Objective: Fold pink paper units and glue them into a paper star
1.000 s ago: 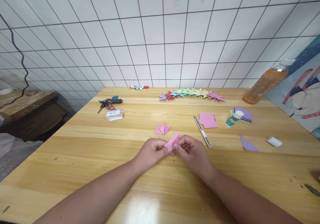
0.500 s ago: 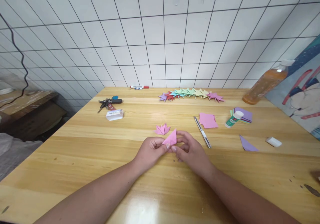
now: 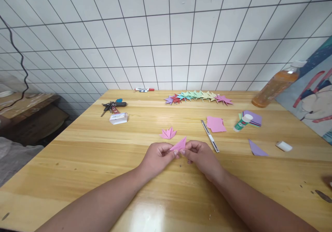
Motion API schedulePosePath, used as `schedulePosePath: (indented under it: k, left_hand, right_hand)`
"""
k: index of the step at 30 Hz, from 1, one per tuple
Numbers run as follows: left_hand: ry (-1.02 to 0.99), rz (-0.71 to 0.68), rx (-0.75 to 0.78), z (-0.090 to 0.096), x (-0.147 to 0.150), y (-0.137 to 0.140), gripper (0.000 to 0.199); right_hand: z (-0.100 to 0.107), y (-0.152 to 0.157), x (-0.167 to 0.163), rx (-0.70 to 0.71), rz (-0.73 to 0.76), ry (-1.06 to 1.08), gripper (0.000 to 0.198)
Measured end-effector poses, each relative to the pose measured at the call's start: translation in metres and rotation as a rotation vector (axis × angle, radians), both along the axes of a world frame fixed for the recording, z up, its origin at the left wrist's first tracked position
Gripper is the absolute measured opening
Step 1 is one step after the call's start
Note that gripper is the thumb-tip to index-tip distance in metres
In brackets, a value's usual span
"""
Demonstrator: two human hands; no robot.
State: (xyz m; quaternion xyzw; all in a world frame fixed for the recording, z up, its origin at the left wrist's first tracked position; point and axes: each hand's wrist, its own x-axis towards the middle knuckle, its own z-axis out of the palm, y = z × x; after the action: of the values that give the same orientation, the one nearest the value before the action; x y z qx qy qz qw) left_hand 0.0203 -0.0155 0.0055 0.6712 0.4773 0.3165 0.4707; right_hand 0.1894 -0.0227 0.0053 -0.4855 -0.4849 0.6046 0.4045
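A white tiled wall (image 3: pixel 166 35) rises behind the wooden table (image 3: pixel 109 163) I sit at. My left hand (image 3: pixel 157 157) and right hand (image 3: pixel 201 156) meet just this side of the craft knife (image 3: pixel 210 136), both pinching a small folded pink paper (image 3: pixel 179 144) between thumb and fingertips; the piece points up and away from me. Just left of the knife and beyond my hands lies a finished pink folded shape (image 3: pixel 168 133). Right beside the knife sits a loose stack of pink sheets (image 3: pixel 215 124), and farther right a glue stick (image 3: pixel 242 123) lies against a pile of coloured paper (image 3: pixel 253 118). Well beyond the knife, near the wall, a row of coloured folded shapes (image 3: pixel 198 97) stretches across. Far left of the knife are keys (image 3: pixel 112 105).
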Motion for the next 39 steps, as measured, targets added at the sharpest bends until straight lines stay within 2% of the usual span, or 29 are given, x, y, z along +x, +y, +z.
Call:
schedulePosePath:
  k: [8,15,19,21,24,27,31,33,36,39]
  left_hand:
    - [-0.001,-0.002,-0.027,0.003,0.002,0.000,0.027]
    - [-0.034,-0.002,-0.025,0.001,-0.001,0.002,0.023]
    - [0.000,-0.015,-0.027,-0.001,-0.002,0.003,0.023]
    - [0.041,-0.057,-0.029,-0.004,-0.004,0.003,0.024]
    - [0.100,-0.167,0.010,-0.007,-0.006,0.001,0.026]
    - [0.126,-0.176,0.057,-0.008,-0.006,-0.001,0.023]
    - [0.098,-0.048,0.075,-0.008,-0.006,0.000,0.019]
    - [0.069,-0.012,0.089,-0.009,-0.006,0.002,0.018]
    - [0.085,-0.019,0.121,-0.010,-0.007,0.002,0.017]
    - [0.138,-0.101,0.137,-0.010,-0.006,0.000,0.016]
  right_hand:
    - [0.001,0.000,0.002,-0.010,0.029,0.006,0.025]
    - [-0.010,0.004,0.004,0.056,0.090,-0.058,0.028]
    - [-0.009,0.002,0.004,0.074,0.124,-0.076,0.023]
    - [-0.005,-0.001,0.004,0.156,0.090,-0.095,0.029]
    - [0.000,-0.006,0.004,0.353,0.055,-0.208,0.049]
    - [0.000,-0.005,0.003,0.431,0.082,-0.375,0.034]
    - [-0.004,-0.001,0.003,0.306,0.063,-0.334,0.010]
    - [-0.004,0.001,0.004,0.223,0.080,-0.273,0.013]
    - [-0.003,0.000,0.004,0.206,0.097,-0.227,0.013]
    - [-0.003,-0.003,0.002,0.250,0.101,-0.192,0.012]
